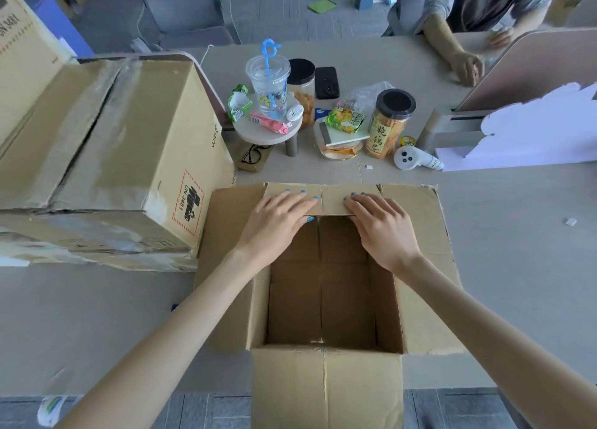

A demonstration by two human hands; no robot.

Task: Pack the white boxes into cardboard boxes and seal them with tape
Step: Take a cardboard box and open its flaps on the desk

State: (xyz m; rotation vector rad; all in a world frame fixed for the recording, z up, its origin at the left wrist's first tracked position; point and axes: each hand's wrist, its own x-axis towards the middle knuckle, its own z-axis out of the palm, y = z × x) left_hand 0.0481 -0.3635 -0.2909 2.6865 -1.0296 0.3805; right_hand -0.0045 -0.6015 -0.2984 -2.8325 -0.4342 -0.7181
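While the brown cardboard box [326, 390] stands mouth upward, left hand [277, 218] and right hand [381, 225], fingers straight, press its far flap [323, 199].

Plastic cup [270, 83] on round stand [258, 133]; black phone [327, 82] behind.

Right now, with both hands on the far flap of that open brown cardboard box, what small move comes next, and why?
Probably push the far flap flat outward. The open brown cardboard box is empty, its side flaps lie spread, and the left hand and right hand both rest flat on this one.
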